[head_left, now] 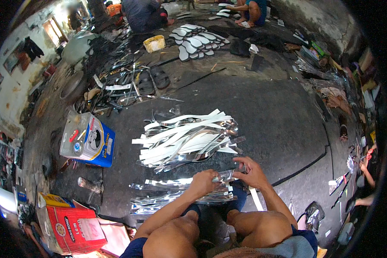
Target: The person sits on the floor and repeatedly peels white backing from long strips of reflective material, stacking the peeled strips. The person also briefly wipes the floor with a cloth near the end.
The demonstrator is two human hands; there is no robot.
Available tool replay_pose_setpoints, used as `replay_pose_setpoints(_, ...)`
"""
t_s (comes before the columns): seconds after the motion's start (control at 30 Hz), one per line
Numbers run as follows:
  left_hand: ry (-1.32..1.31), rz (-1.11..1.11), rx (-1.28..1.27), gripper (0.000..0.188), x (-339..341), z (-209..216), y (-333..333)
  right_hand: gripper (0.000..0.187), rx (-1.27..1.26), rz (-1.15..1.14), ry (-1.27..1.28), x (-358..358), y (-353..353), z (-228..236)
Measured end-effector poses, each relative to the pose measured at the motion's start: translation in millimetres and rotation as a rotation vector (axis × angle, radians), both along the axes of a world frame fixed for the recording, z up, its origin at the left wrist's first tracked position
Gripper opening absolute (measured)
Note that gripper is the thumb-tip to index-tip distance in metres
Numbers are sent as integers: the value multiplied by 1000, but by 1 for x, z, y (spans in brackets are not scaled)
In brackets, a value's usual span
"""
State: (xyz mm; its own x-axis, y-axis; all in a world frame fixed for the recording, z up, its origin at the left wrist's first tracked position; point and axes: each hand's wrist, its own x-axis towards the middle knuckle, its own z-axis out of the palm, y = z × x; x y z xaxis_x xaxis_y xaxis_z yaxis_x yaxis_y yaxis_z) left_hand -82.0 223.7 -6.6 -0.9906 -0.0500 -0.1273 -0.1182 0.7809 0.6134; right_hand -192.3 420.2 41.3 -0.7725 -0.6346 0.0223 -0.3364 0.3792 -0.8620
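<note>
My left hand (203, 181) and my right hand (250, 171) both grip one shiny silver strip (226, 175) just above my knees. Under the hands lies a low heap of silver strips (167, 198) on the dark floor. Farther out sits a bigger pile of silver and white strips (189, 138), fanned out left to right. I am seated on the floor with my bare knees at the lower edge of the view.
A blue and silver square tin can (87, 139) stands to the left. A red and yellow carton (69, 225) lies at the lower left. Sandals (152, 79), metal scraps and white sole shapes (195, 41) lie farther back, where two seated people work.
</note>
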Motion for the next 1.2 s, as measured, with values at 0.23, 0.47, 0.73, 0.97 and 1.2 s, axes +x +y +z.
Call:
replay_pose_setpoints(0.23,-4,33,-59,29,2,1,2,21,-87,-32,-573,3,3,9)
replay_pose_setpoints(0.47,17,7,105,47,3,6,2,15,79,-59,-428,1,9,-16)
replay_pose_setpoints(0.73,315,260,203,38,1,14,-2,15,93,-135,-235,3,-3,-13)
replay_pose_setpoints(0.97,-108,206,728,40,-10,23,6,19,-45,-96,-275,27,-28,-31)
replay_pose_setpoints(1.2,47,265,774,37,6,14,14,19,-282,-44,-721,36,-37,-18)
